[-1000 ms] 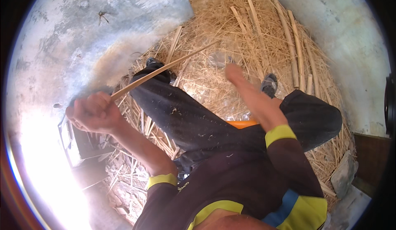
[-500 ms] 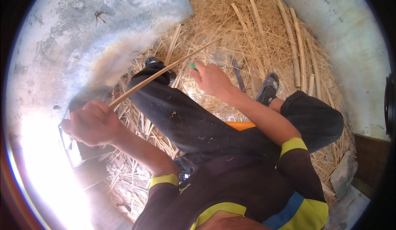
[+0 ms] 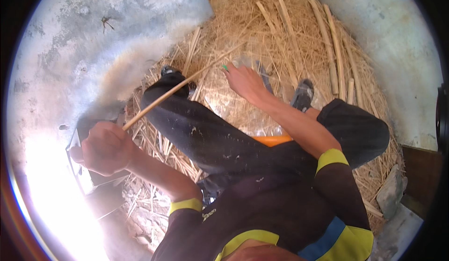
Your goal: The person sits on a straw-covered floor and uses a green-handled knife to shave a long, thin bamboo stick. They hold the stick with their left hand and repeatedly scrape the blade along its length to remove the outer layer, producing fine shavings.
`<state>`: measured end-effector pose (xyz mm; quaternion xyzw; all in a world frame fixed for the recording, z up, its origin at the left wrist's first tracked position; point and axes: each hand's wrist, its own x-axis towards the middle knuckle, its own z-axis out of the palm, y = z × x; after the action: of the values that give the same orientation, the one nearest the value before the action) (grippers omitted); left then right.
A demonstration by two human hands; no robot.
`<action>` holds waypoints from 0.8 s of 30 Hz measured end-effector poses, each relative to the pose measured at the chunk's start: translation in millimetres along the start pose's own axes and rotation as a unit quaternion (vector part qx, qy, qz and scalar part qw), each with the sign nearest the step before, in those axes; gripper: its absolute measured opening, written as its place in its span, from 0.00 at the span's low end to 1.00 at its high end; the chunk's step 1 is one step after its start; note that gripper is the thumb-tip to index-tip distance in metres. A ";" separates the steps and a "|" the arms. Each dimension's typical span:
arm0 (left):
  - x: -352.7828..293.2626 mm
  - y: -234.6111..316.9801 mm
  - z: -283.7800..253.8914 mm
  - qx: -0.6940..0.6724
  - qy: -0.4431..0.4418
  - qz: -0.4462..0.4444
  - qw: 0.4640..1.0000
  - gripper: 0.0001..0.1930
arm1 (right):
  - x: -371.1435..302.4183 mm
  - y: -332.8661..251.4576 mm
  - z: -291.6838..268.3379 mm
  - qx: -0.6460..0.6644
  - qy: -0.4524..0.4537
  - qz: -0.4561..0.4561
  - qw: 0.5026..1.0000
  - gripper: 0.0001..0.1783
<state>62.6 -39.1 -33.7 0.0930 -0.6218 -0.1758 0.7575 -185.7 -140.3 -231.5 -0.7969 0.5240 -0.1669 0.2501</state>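
Note:
A long, thin, pale stick (image 3: pixel 175 88), like a split cane or bamboo strip, slants across the view from lower left to upper middle. Wrapped round its near end is my left hand (image 3: pixel 107 147), closed in a fist beside the wall. My right hand (image 3: pixel 246 84) is closed just right of the stick's far part. A small green piece (image 3: pixel 225 67) pokes out at its fingertips, probably part of a small tool; the rest is hidden in the hand. Whether it touches the stick cannot be made out.
Straw and fine shavings (image 3: pixel 234 8) cover the floor. Several peeled poles (image 3: pixel 334 50) lie at the right. Pale walls (image 3: pixel 103 50) stand on both sides. Something orange (image 3: pixel 272 140) shows under my dark-trousered legs (image 3: pixel 206 125). A grey stone (image 3: pixel 392 188) sits at lower right.
My right hand, with the green piece, has moved slightly up and right, toward the stick's far end. The left fist has turned a little and keeps its hold on the stick.

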 end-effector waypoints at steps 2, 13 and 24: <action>-0.5 6.4 -2.2 -0.019 -0.009 -0.016 1.000 0.12 | 7.0 -29.8 -9.7 0.046 -0.020 -0.043 0.998 0.14; -3.2 2.0 -46.6 0.042 0.151 -0.072 0.985 0.17 | 29.1 2.1 50.3 -0.039 0.078 -0.067 0.994 0.09; 2.8 0.6 -23.5 -0.004 0.144 -0.079 0.986 0.18 | 17.6 35.8 50.6 -0.101 0.086 -0.003 0.991 0.10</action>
<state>86.1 -41.5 -35.8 0.1632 -0.4959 -0.2222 0.8234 -178.9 -156.8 -293.4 -0.8020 0.5557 -0.1821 0.1219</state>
